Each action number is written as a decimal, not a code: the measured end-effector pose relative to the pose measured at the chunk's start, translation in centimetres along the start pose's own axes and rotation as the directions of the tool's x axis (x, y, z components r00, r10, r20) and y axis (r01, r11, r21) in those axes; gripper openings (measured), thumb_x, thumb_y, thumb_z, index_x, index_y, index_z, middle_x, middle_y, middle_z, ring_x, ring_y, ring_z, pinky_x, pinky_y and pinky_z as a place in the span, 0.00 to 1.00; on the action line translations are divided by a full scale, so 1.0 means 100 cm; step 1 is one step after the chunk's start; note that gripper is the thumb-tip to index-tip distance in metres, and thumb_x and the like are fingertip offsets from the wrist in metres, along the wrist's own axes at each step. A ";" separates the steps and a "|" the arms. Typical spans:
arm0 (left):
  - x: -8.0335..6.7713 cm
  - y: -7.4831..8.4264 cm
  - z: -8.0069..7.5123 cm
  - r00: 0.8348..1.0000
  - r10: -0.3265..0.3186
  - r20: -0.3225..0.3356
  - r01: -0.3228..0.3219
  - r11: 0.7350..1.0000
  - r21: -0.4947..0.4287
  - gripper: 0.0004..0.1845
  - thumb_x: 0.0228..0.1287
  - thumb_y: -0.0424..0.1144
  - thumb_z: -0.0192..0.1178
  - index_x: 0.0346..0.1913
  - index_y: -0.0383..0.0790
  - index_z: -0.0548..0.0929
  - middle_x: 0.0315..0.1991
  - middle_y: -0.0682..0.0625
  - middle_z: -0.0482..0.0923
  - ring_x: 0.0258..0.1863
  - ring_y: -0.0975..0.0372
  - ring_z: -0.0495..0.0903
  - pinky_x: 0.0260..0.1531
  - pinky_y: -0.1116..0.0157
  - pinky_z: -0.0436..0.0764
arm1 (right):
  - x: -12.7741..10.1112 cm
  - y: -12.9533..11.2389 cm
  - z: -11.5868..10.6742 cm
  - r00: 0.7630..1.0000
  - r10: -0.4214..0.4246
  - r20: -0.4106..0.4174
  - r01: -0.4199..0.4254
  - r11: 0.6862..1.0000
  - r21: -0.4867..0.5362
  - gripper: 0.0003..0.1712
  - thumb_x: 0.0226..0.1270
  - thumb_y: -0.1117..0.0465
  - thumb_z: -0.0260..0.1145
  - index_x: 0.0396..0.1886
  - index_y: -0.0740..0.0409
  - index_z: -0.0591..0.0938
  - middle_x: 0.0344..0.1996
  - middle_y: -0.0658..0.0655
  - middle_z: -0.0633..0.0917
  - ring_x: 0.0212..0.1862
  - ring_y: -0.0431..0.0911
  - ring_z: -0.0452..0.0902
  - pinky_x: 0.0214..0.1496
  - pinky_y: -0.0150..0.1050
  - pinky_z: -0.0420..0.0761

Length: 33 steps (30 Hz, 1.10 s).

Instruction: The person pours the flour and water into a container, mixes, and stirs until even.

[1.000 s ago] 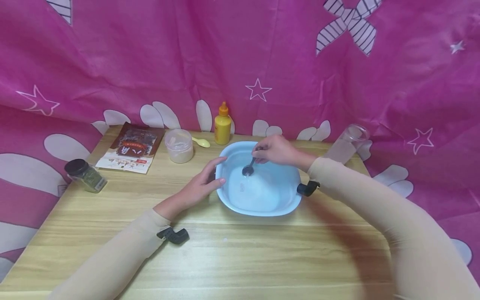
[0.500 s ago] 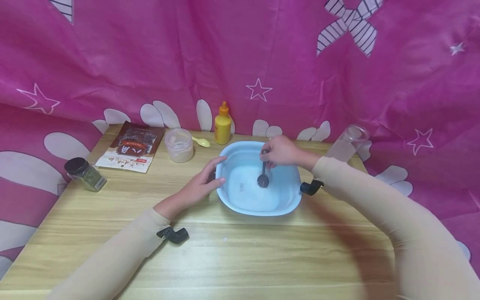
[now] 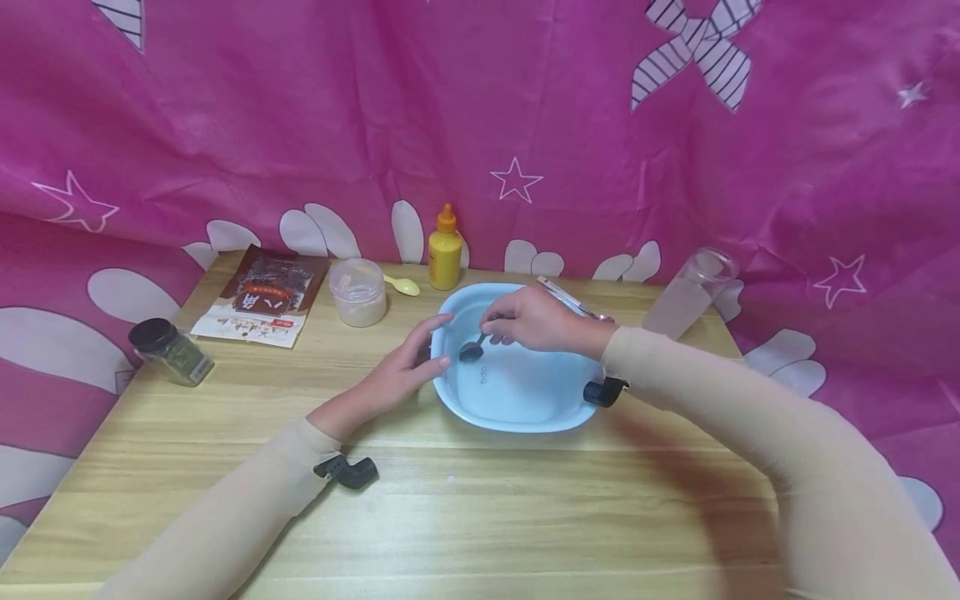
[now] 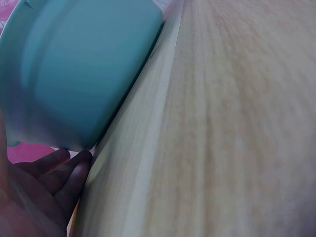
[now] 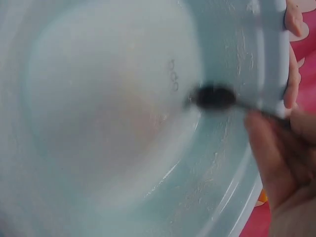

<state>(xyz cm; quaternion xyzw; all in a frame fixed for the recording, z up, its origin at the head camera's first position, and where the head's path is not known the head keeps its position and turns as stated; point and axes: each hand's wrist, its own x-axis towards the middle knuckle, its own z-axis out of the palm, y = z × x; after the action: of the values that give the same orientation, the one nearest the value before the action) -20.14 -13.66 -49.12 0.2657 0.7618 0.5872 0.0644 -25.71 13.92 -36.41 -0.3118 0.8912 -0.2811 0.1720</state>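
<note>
A light-blue plastic basin [image 3: 517, 421] stands on the table with a shallow whitish liquid inside. My left hand [image 3: 405, 362] holds it at the left side, thumb and index finger at the rim; the left wrist view shows the other fingers [image 4: 71, 182] low against the outer wall. Between thumb and fingers, my right hand [image 3: 536, 319] pinches the handle of a small dark spoon [image 3: 471, 352]. Its bowl is inside the basin near the left wall, blurred in the right wrist view.
Left of the basin are a yellow squeeze bottle [image 3: 446, 257], a pale yellow spoon [image 3: 403, 286], a clear tub [image 3: 358, 293], a brown-and-white packet [image 3: 262, 296] and a black-lidded jar [image 3: 174, 352]. Behind it lies a slim whitish strip [image 3: 558, 292]; a clear cylindrical container [image 3: 686, 296] leans at right.
The right hand first carries the spoon rightward and nearer the front of the basin, then back left to the left wall. The left hand and basin stay put.
</note>
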 end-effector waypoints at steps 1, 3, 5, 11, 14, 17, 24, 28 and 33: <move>0.000 0.000 0.000 1.000 -0.003 -0.001 0.003 1.000 0.001 0.37 0.87 0.40 0.60 0.89 0.54 0.57 0.86 0.35 0.60 0.82 0.40 0.67 0.79 0.40 0.70 | -0.001 0.000 0.000 0.999 -0.020 0.041 0.019 0.999 0.030 0.12 0.82 0.59 0.73 0.57 0.58 0.93 0.43 0.53 0.95 0.45 0.49 0.93 0.48 0.39 0.93; 0.000 0.000 0.000 1.000 -0.001 -0.001 0.001 1.000 -0.005 0.37 0.87 0.40 0.60 0.89 0.54 0.58 0.86 0.35 0.60 0.82 0.39 0.67 0.79 0.40 0.71 | -0.004 -0.001 0.000 0.991 -0.051 0.122 0.041 0.996 0.077 0.12 0.82 0.59 0.73 0.56 0.60 0.93 0.44 0.54 0.95 0.46 0.51 0.94 0.48 0.39 0.94; 0.000 -0.001 0.001 1.000 0.002 -0.003 -0.002 1.000 -0.010 0.37 0.86 0.40 0.60 0.89 0.53 0.58 0.86 0.35 0.61 0.82 0.39 0.68 0.79 0.40 0.71 | -0.007 0.000 -0.002 0.979 -0.064 0.194 0.046 0.994 0.095 0.11 0.81 0.60 0.74 0.54 0.60 0.93 0.42 0.54 0.95 0.45 0.53 0.95 0.46 0.40 0.94; -0.001 -0.001 0.000 1.000 0.005 -0.012 -0.005 1.000 -0.003 0.37 0.86 0.39 0.60 0.89 0.51 0.58 0.86 0.35 0.60 0.81 0.37 0.68 0.77 0.39 0.73 | -0.014 0.007 -0.014 0.950 -0.008 0.313 0.002 1.000 0.020 0.07 0.80 0.62 0.73 0.47 0.61 0.94 0.34 0.51 0.94 0.38 0.49 0.94 0.44 0.42 0.94; 0.000 0.000 0.000 1.000 -0.002 -0.014 0.002 1.000 0.002 0.37 0.86 0.39 0.60 0.89 0.52 0.58 0.87 0.36 0.60 0.81 0.38 0.68 0.77 0.39 0.73 | -0.014 0.011 -0.022 0.963 0.019 0.270 0.011 0.994 -0.109 0.07 0.80 0.63 0.72 0.44 0.61 0.93 0.30 0.49 0.92 0.34 0.44 0.92 0.58 0.46 0.91; -0.001 -0.001 -0.001 1.000 0.000 -0.014 0.000 1.000 0.002 0.37 0.86 0.39 0.60 0.89 0.52 0.58 0.87 0.37 0.59 0.82 0.38 0.67 0.78 0.39 0.71 | -0.012 0.012 -0.027 0.980 0.023 0.197 0.031 0.963 -0.267 0.08 0.81 0.64 0.70 0.43 0.60 0.93 0.25 0.48 0.90 0.30 0.41 0.88 0.61 0.50 0.87; -0.002 0.001 0.000 1.000 -0.002 -0.016 0.002 1.000 0.006 0.37 0.86 0.39 0.60 0.89 0.52 0.58 0.88 0.37 0.58 0.82 0.37 0.66 0.78 0.39 0.70 | -0.004 0.006 -0.026 0.999 0.055 0.002 -0.050 0.925 -0.376 0.08 0.82 0.63 0.70 0.49 0.59 0.94 0.29 0.52 0.87 0.31 0.46 0.81 0.37 0.40 0.86; -0.002 0.001 0.001 1.000 0.002 -0.014 -0.002 1.000 0.001 0.37 0.86 0.39 0.60 0.89 0.51 0.58 0.87 0.36 0.58 0.82 0.37 0.67 0.78 0.39 0.71 | 0.001 0.004 -0.020 0.995 0.067 -0.072 -0.087 0.944 -0.319 0.11 0.82 0.62 0.72 0.56 0.60 0.94 0.37 0.52 0.91 0.36 0.47 0.83 0.38 0.38 0.87; -0.001 0.002 0.001 1.000 0.013 -0.002 -0.013 1.000 -0.021 0.37 0.86 0.38 0.60 0.89 0.50 0.58 0.86 0.33 0.60 0.81 0.37 0.68 0.77 0.39 0.72 | 0.004 0.000 -0.012 0.998 -0.014 -0.054 -0.002 0.956 -0.294 0.12 0.81 0.58 0.74 0.58 0.54 0.94 0.41 0.46 0.94 0.41 0.44 0.85 0.41 0.39 0.87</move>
<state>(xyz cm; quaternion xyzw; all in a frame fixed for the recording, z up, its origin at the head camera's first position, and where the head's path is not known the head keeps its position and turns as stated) -19.93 -13.60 -49.01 0.2694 0.7540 0.5958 0.0625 -26.65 14.16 -35.51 -0.3287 0.9265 -0.1546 0.0979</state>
